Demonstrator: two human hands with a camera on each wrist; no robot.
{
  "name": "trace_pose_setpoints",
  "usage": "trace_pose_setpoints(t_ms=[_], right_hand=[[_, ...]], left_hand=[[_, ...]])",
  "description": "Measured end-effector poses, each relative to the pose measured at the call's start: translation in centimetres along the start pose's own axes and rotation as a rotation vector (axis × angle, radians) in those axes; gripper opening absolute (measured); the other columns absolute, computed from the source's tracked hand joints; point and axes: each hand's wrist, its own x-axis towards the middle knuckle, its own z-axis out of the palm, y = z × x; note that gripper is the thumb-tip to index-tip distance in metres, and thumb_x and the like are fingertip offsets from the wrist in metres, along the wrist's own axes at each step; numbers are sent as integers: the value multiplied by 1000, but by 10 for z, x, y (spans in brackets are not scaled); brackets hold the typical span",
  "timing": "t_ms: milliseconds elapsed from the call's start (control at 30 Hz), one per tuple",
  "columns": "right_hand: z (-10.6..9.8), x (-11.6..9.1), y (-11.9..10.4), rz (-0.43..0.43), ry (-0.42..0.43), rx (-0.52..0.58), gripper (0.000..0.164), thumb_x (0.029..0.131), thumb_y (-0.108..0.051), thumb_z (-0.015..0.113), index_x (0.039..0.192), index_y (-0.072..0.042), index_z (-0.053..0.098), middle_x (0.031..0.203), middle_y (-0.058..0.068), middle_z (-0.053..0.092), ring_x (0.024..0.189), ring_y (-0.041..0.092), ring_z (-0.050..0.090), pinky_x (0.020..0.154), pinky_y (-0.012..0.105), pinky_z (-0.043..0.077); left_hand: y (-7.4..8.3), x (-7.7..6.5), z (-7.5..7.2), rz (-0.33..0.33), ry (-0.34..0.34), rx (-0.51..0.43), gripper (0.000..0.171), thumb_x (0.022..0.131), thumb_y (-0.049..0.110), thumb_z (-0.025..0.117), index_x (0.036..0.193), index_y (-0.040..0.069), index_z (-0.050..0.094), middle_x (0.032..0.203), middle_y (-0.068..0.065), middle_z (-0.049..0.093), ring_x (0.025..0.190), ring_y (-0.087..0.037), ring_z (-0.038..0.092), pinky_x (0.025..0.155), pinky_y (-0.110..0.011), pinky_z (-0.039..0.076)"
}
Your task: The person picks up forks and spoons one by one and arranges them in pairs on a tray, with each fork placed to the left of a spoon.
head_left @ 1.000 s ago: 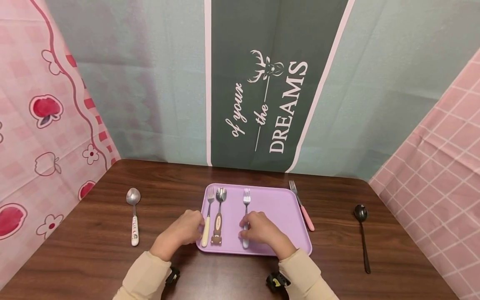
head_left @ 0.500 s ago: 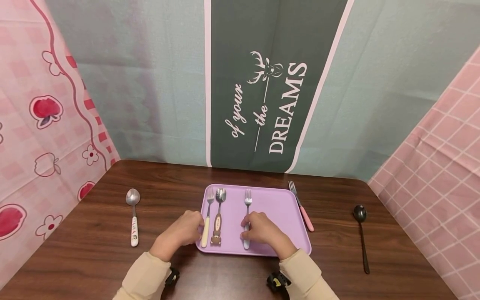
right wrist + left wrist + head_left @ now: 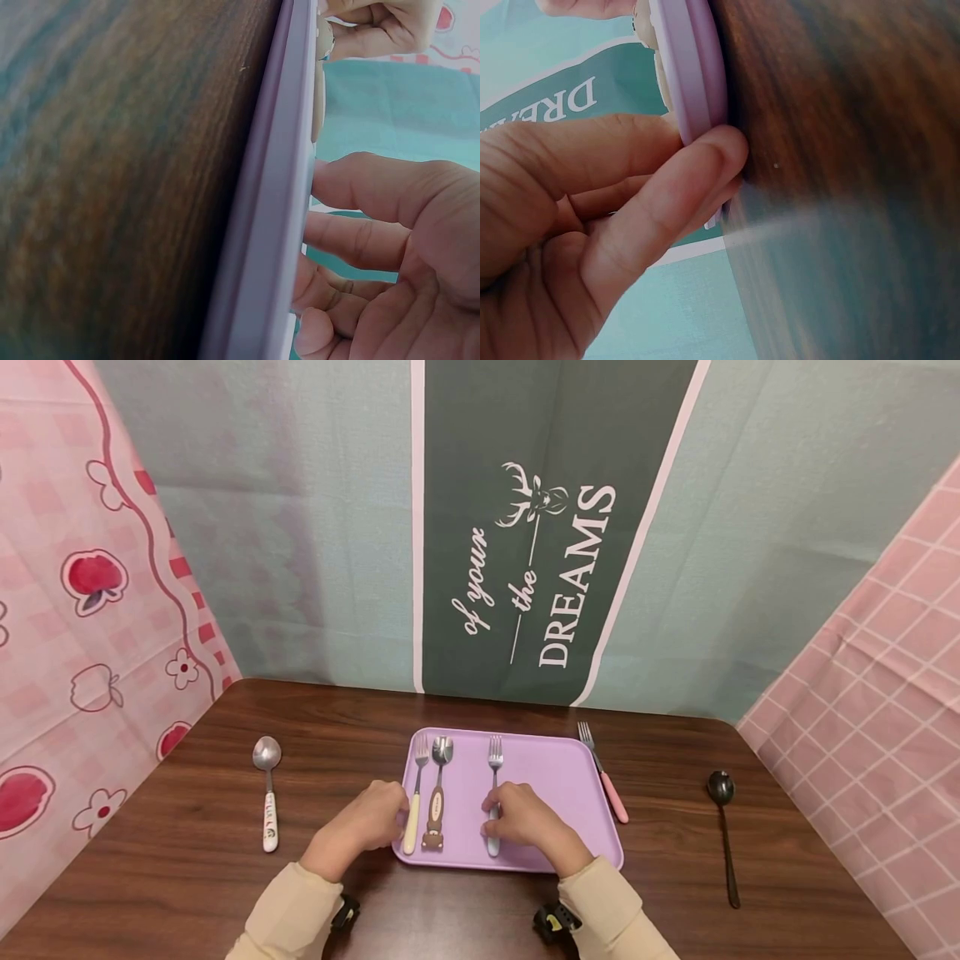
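A lilac tray (image 3: 551, 793) lies on the table. At its lower left, my left hand (image 3: 375, 814) pinches the rim between thumb and fingers, as the left wrist view shows with the tray edge (image 3: 694, 67). On the tray are a fork with a cream handle (image 3: 412, 822) and, beside it, a spoon with a brown bear handle (image 3: 435, 810). Near the tray's middle, my right hand (image 3: 521, 814) pinches the handle of a fork with a pale blue handle (image 3: 492, 846), its tines pointing away from me. In the right wrist view, the tray's edge mostly hides that handle.
A pink-handled fork (image 3: 613, 797) lies against the tray's right side. Off to the left is a spoon with a white patterned handle (image 3: 270, 822); a dark long-handled spoon (image 3: 726, 852) lies far right. Cloth hangings (image 3: 337, 568) border the wooden table (image 3: 337, 727).
The pale blue-handled fork has shifted very slightly right with my right hand. My left hand has stayed at the tray's rim.
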Motion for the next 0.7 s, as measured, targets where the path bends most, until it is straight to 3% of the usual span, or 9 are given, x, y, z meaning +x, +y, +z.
trace_pose_setpoints(t_ms=[467,600,700], right_hand=[[-4,-1,2,-52,-2,-7,21,71,-7,74,90,1,67,63,-3,52,59,12,45,57,28,39],[-8,-3,0,-96,4,-57,23,71,-8,73,91,0,67,62,-3,48,59,13,43,58,29,39],[-12,-6,-2,-121,4,-134,26,71,-9,74,94,1,67,69,2,54,66,17,49,65,34,42]], left_hand=[[-2,1,0,30,16,5,25,63,-13,61,55,9,53,50,0,42,47,-14,42,41,-26,34],[-2,1,0,27,18,8,24,63,-13,62,56,9,54,51,0,43,49,-15,42,42,-27,35],[-3,1,0,23,17,11,23,63,-12,63,57,8,54,52,-1,44,50,-15,43,43,-27,35]])
